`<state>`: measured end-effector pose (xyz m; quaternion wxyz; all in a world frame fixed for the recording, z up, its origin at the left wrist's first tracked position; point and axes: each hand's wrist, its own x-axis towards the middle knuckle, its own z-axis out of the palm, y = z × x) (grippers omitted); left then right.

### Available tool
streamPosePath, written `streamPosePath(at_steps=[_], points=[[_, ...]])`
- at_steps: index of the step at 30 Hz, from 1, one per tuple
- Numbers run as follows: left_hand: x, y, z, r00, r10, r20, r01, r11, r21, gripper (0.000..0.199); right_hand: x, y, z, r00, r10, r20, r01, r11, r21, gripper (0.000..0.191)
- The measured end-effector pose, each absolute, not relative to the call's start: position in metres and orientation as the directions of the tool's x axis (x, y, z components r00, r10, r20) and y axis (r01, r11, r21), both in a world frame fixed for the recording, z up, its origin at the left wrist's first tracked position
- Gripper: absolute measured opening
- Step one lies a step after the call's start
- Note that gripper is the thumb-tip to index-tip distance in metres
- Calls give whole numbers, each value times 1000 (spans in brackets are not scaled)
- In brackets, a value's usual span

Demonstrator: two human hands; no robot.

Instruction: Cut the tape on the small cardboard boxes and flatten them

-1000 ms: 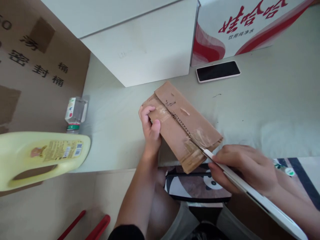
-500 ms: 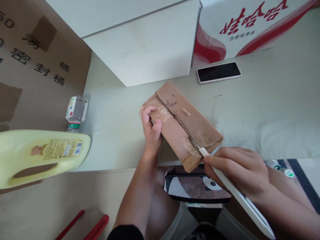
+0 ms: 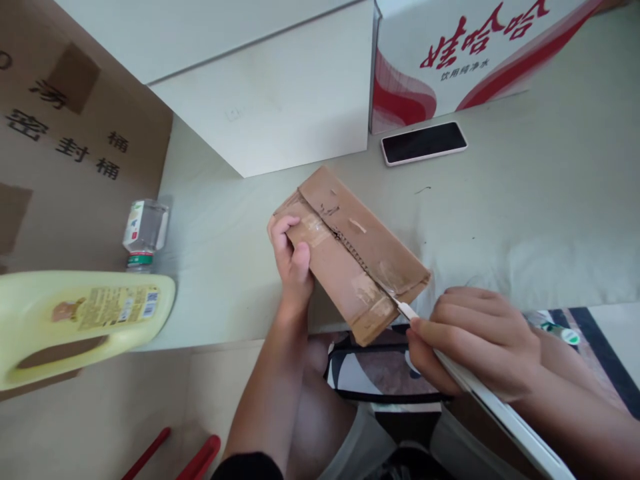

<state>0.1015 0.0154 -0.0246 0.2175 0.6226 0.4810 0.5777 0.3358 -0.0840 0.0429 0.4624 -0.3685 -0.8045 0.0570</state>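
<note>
A worn brown cardboard box, with clear tape and a torn seam along its middle, is held tilted at the front edge of the covered table. My left hand grips its left end, thumb on the taped face and the other fingers around the edge. In my right hand is a white utility knife, held like a pen. The tip of the knife touches the seam near the box's lower right end. The blade itself is barely visible there.
A pink-edged phone lies beyond the box, before a red and white carton. A large white box stands behind. At left are a clear bottle, a yellow jug and a big brown carton.
The knife tip sits slightly farther toward the box's lower right end along the seam. The whole view has shifted a little, so box, phone and cartons appear farther left.
</note>
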Motion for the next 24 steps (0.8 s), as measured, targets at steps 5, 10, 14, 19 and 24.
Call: streamPosePath(at_steps=[5, 10, 14, 19, 24], points=[[106, 16, -27, -171, 841, 514, 307, -450, 838, 44, 335, -83, 46, -315, 694, 648, 551, 689, -470, 23], [110, 16, -29, -201, 845, 495, 254, -443, 860, 42, 333, -79, 47, -322, 713, 623, 558, 674, -484, 25], [109, 18, -29, -166, 847, 506, 294, -447, 845, 44, 337, -80, 55, -327, 675, 661, 514, 714, -475, 30], [110, 17, -33, -159, 858, 489, 278, -436, 856, 45, 341, -82, 62, -343, 724, 599, 506, 680, -531, 31], [113, 17, -33, -180, 848, 498, 234, -455, 859, 41, 339, -81, 58, -289, 746, 600, 461, 658, -595, 29]])
